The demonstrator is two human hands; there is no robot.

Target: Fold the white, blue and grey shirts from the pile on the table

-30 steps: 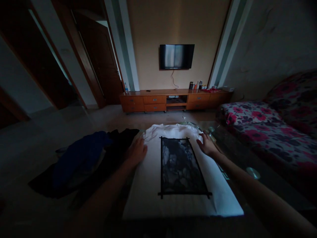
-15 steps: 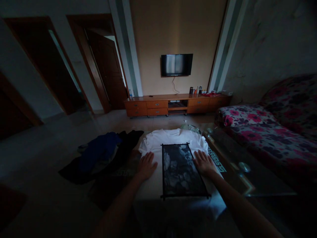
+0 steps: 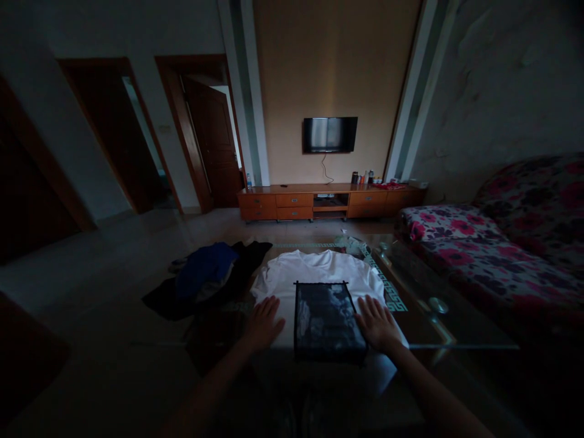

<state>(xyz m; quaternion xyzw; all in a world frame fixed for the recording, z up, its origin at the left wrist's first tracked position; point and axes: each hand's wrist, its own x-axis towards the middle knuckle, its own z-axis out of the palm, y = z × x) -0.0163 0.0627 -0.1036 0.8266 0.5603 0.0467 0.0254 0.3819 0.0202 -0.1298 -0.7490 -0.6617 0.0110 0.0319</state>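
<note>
A white T-shirt point(image 3: 314, 271) with a dark rectangular print point(image 3: 326, 319) lies flat on a glass table point(image 3: 438, 328). My left hand point(image 3: 264, 322) rests palm down on the shirt's left side, fingers spread, just beside the print. My right hand point(image 3: 378, 322) lies flat on the shirt's right side, also with fingers apart. Neither hand grips the cloth. The shirt's lower hem hangs over the table's near edge.
A heap of blue and black clothes point(image 3: 207, 280) lies left of the shirt. A flowered sofa point(image 3: 493, 243) stands at the right. At the far wall are a wooden TV cabinet point(image 3: 328, 202), a wall TV point(image 3: 330, 134) and open doorways point(image 3: 214, 146).
Both hands have slid down the shirt toward me, from near the collar to beside the print's lower half. My head has lifted, showing more of the room.
</note>
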